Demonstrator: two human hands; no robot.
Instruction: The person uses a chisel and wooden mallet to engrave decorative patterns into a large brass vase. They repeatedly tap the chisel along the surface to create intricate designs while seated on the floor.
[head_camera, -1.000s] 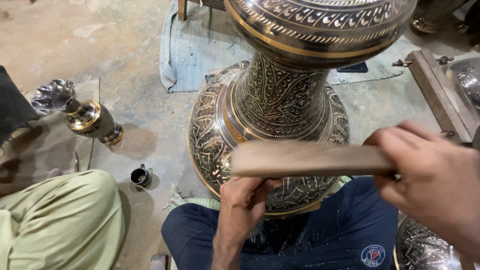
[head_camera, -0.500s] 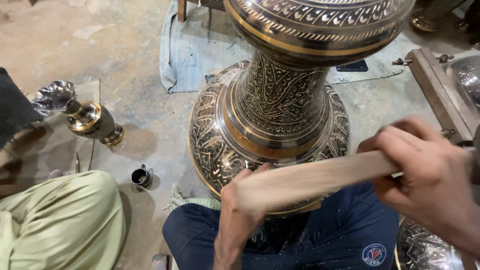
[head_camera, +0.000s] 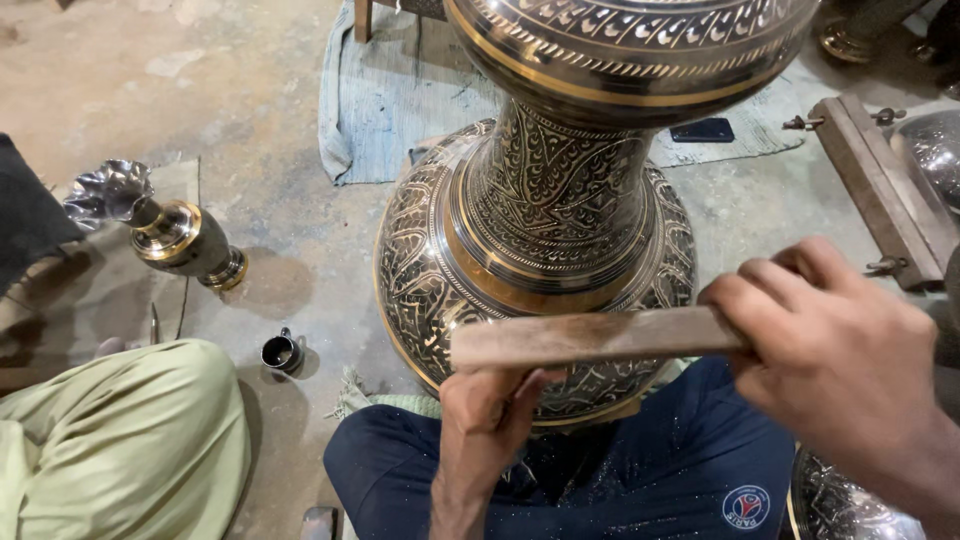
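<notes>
Since half a second ago, wooden stick levels again; right hand grips it, left hand steadies something hidden against engraved brass vase. Striking seems underway; next blow needs aim.

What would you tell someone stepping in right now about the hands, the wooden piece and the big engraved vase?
Right hand: gripping one end of the flat wooden piece, held level across the front of the large engraved brass vase.
Left hand: under the wood's other end, against the vase's lower body.
Vase stands upright on the floor between the knees.
Nearby: small brass vase and small dark cup to the left.
How far the work has got, or what remains, cannot be told.
</notes>
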